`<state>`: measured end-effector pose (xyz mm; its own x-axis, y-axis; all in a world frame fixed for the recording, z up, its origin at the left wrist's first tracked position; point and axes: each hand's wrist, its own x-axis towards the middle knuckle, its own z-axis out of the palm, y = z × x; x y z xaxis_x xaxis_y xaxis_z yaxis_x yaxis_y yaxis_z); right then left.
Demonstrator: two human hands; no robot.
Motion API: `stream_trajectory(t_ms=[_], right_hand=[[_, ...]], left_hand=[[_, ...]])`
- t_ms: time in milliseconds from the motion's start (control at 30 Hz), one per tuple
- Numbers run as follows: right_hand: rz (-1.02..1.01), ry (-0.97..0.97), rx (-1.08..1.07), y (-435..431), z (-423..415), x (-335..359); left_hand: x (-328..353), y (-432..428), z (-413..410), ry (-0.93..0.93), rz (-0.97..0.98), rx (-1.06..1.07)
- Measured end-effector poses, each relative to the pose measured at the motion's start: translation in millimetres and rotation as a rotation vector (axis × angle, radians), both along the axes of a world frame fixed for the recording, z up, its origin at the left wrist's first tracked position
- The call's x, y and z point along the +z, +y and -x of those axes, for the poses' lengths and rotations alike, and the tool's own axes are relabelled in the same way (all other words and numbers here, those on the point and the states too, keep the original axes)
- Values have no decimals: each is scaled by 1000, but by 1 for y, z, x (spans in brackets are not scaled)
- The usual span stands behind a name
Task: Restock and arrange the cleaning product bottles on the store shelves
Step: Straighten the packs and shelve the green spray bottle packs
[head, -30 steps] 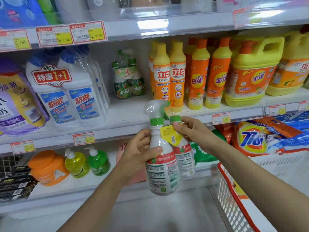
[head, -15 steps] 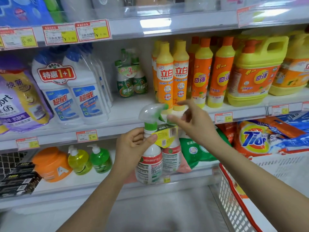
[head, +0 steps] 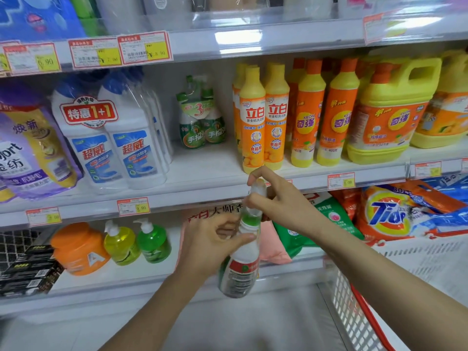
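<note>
Spray bottle [head: 240,272] is held in mid-air before the lower shelf [head: 121,277], left hand [head: 215,239] gripping its neck and right hand [head: 276,201] pinching the trigger head, where careless twisting might loosen the top and leak cleaner.

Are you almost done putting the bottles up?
Partly. Orange bottles and white bottles already stand in rows on the middle shelf. The left hand and right hand hold a spray bottle, not yet shelved. Space before the green sprays looks free.

Bright overhead light; shelf-edge glare; hands motion-blurred; edges bowed.
</note>
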<state>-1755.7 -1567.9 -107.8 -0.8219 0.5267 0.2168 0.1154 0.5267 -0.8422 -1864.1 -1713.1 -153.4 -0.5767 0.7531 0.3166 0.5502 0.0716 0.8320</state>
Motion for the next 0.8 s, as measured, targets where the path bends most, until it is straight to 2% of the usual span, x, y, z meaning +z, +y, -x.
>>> stream_trajectory(t_ms=[67, 133, 233, 400, 567, 700, 800], right_hand=[[-66, -14, 55, 1, -7, 1], [-124, -34, 116, 2, -11, 1], [-100, -30, 225, 4, -15, 4], [-99, -97, 373, 9, -13, -3], [-4, -140, 399, 31, -12, -20], [105, -304, 494, 56, -19, -46], [127, -387, 505, 58, -25, -72]], left_hand=[[1, -1, 15, -170, -23, -79], [-3, -2, 29, -259, -78, -77], [-11, 1, 38, -310, -36, -76], [-31, 2, 38, -588, -40, -254], [-44, -7, 45, -572, 1, -172], [-58, -13, 49, -314, 154, -150], [-89, -14, 39, -205, 294, -154]])
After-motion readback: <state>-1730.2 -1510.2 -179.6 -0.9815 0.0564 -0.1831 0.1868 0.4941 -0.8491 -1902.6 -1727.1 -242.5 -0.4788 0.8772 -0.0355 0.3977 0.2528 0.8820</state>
